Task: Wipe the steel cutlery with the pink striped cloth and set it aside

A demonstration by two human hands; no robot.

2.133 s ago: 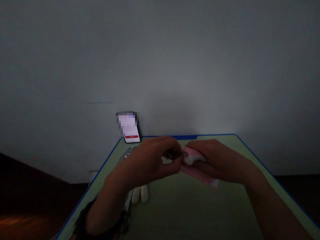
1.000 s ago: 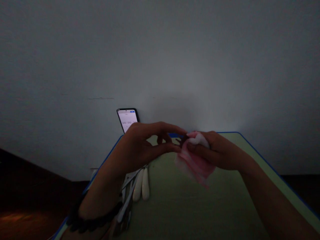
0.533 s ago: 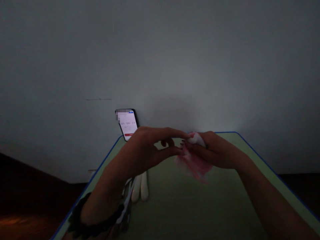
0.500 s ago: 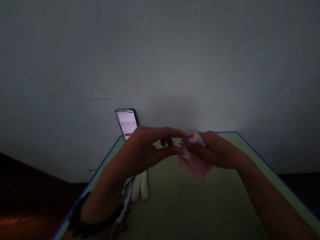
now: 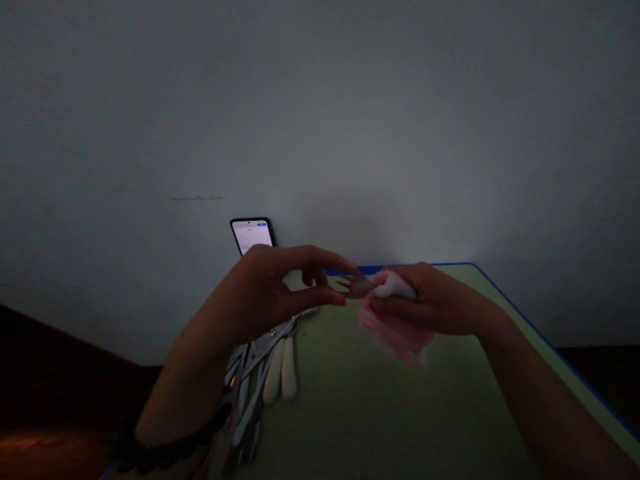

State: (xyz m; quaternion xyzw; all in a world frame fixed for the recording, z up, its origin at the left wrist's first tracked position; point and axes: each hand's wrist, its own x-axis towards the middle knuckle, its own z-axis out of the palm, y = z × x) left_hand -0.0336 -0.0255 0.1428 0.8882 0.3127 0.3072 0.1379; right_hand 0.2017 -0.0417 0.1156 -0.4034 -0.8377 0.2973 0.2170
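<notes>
A fork is held level above the table, its tines pointing left. My left hand has thumb and index fingertip at the two edges of the fork's head, pinching across it. My right hand is closed around a pink and white cloth, which wraps the fork's neck; the handle is hidden in cloth and hand. A loose end of the cloth hangs below my right thumb. Under my left wrist lies a pile of metal cutlery, partly covered by the forearm, with two cream-coloured handles beside it.
A phone with a lit screen leans on the grey wall behind the table; my left hand covers its lower part. The pale green table has a blue edge and stands against the wall. The room is dim.
My left hand has shifted left, and the fork's head now shows outside the cloth, which covered more of it before. The cloth has moved slightly right. More of the cutlery pile is visible.
</notes>
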